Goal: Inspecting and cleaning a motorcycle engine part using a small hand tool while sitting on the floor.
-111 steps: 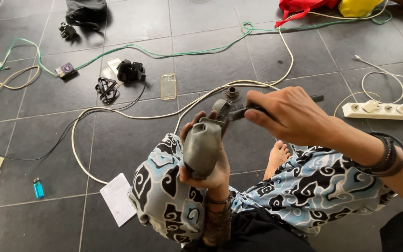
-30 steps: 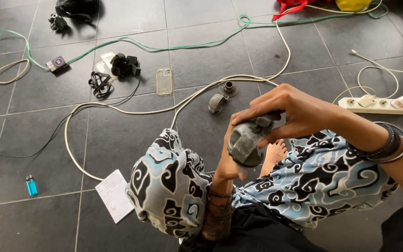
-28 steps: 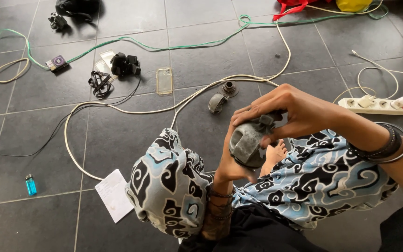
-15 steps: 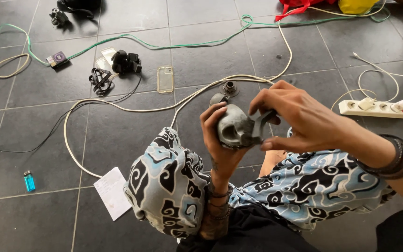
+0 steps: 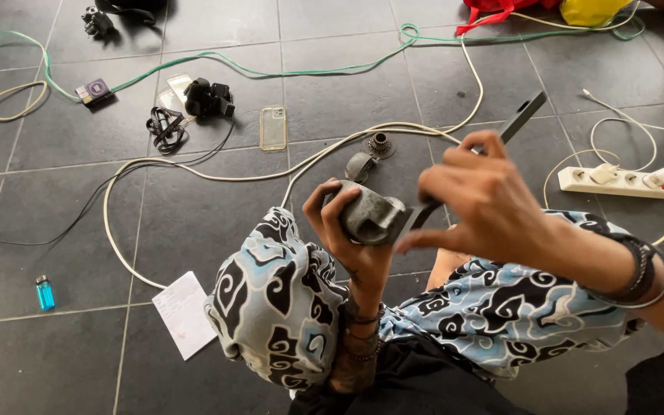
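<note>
You're sitting on a dark grey tiled floor (image 5: 194, 230) with cables running all over it. A cream-white cable (image 5: 194, 173) loops across the middle of the frame, and a green cable (image 5: 286, 71) snakes along the top.

Your left hand (image 5: 347, 238) is just right of centre, wrapped around a chunky grey metal housing part (image 5: 370, 217), fingers curled over its top and sides, so it's properly gripped. Your right hand (image 5: 493, 204) sits just to the right of it, closed around a flat dark metal wrench-like bar (image 5: 516, 123) that slants up toward the upper right. The bar's lower end meets the grey part, though I can't tell exactly how it's seated there. Both hands are up over your knees, which are covered in blue, white and black patterned fabric (image 5: 286, 307).

On the floor just above the grey part there are two small round metal fittings (image 5: 370, 154) lying close together. A clear phone case (image 5: 273, 127) is a bit left of those. Further left you've got a bundle of black straps (image 5: 164, 127) and a black camera-like gadget (image 5: 209, 97).

A white power strip (image 5: 616, 183) sits at the right edge, a small blue lighter (image 5: 44, 292) at lower left, and a white paper slip (image 5: 184, 313) right next to your knee.
</note>
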